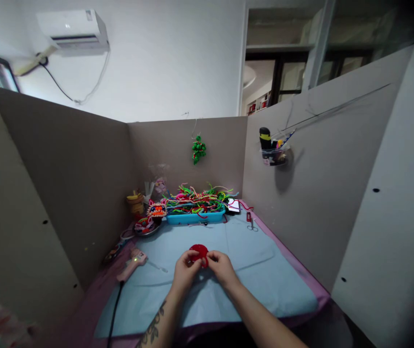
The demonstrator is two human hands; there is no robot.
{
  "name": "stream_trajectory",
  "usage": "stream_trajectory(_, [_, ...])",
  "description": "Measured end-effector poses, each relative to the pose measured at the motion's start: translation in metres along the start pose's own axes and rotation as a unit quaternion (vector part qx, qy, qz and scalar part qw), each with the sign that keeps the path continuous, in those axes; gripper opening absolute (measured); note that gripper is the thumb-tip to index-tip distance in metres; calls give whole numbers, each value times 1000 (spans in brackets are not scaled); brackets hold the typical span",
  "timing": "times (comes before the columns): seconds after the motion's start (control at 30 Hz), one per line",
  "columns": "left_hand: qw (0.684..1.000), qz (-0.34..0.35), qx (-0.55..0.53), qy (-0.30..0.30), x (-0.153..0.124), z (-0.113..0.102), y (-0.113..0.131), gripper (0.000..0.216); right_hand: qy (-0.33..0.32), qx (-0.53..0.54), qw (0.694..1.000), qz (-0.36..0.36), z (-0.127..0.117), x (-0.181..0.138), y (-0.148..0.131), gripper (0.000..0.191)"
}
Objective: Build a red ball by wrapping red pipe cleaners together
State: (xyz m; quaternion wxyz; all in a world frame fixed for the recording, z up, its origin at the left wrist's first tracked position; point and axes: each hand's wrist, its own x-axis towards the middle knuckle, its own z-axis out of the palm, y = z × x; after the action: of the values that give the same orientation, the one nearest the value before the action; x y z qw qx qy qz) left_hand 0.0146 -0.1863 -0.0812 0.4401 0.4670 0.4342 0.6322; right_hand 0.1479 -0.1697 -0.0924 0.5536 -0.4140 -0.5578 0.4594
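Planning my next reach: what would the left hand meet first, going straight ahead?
The left hand touches the red disc, so that first; beyond, probably the blue tray, though depth is unclear.

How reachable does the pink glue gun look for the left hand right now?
Probably yes: the pink glue gun lies to the left of the left hand, with nothing tall between them. That hand is occupied, though, pinching the round red piece along with the right hand.

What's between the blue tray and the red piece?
In the head view, between the tray and the red piece, a small dark item, too small to identify, lies near the tray; then comes bare blue cloth.
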Motion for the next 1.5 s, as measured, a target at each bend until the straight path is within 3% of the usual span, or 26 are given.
stream_trajectory(0.33, [998,-27,-25,-42,0,-1,-3,27,-14,16,999,28,-6,3,7,30])
stream_trajectory(0.53, [999,-13,-37,-9,3,-3,-3,30,30,-64,995,-74,-10,-12,-3,26])
stream_trajectory(0.6, [1000,-6,-30,3,4,-5,-4,29,17,-91,990,-103,-7,-22,-10,27])
stream_trajectory(0.7, [1000,-16,-17,10,4,-6,-5,29,-8,-104,989,-106,0,-29,-18,11])
stream_trajectory(0.97, [997,-33,-66,24,9,-7,-12,33,31,66,997,-33,-14,-18,-36,28])
stream_trajectory(1.23, [990,-87,-102,38,10,-8,-10,43,62,153,984,-61,-32,-17,-51,25])
stream_trajectory(1.37, [988,-101,-109,30,8,-7,-4,45,137,204,969,-25,-38,-3,-45,28])
stream_trajectory(1.5, [987,-92,-125,32,8,-7,0,47,103,178,979,6,-31,0,-22,48])
